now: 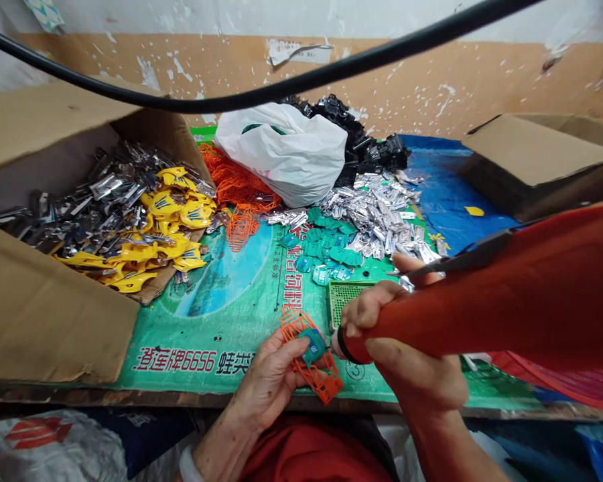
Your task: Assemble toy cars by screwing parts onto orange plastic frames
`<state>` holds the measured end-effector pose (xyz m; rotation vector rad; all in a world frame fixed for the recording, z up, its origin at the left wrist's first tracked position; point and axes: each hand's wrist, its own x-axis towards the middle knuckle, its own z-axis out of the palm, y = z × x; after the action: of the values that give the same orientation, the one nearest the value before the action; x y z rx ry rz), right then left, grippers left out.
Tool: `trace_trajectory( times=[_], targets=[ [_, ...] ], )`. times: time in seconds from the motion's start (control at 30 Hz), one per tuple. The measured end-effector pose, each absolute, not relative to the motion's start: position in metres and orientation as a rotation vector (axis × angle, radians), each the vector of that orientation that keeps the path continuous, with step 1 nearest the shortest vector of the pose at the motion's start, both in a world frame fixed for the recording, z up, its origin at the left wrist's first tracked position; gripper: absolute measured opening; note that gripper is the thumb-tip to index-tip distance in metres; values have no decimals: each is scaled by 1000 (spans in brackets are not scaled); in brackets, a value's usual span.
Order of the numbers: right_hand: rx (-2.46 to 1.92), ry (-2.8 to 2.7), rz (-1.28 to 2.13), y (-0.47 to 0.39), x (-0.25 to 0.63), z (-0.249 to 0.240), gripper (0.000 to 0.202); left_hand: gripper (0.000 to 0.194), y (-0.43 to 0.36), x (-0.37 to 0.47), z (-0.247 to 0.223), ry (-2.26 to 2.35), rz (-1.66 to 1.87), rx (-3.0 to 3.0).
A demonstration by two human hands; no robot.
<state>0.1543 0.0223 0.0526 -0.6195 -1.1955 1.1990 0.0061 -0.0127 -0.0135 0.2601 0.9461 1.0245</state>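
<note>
My left hand [271, 375] holds an orange lattice part [326, 388] with a teal plastic piece [314, 345] on it, the thumb pressing on the teal piece. My right hand [412, 361] is wrapped round a large red power driver [462, 314] that slants in from the right. The driver's tip meets the right side of the teal piece; the exact contact point is too small to make out. Just behind the tip sits a green mesh basket [334, 301], partly hidden by my right hand. Loose teal pieces [326, 241] lie further back.
An open cardboard box [55, 301] with metal and yellow parts [165, 204] stands left. Behind are orange parts [226, 174], a white bag [291, 147], black parts [382, 154] and silver pieces [376, 207]. Another box [537, 150] is back right. A black cable [231, 104] hangs across the top.
</note>
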Motion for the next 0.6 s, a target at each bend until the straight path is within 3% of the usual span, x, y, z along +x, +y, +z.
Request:
trace_trajectory(
  times=[0.17, 0.37, 0.6],
  targets=[
    [-725, -1137, 1064, 32, 171, 66, 63, 35, -13, 6, -16, 948, 1020, 299],
    [-920, -1066, 721, 57, 199, 55, 16, 36, -12, 6, -16, 923, 994, 279],
    [-959, -1071, 746, 61, 200, 38, 18, 36, -11, 6, -14, 953, 984, 237]
  ],
)
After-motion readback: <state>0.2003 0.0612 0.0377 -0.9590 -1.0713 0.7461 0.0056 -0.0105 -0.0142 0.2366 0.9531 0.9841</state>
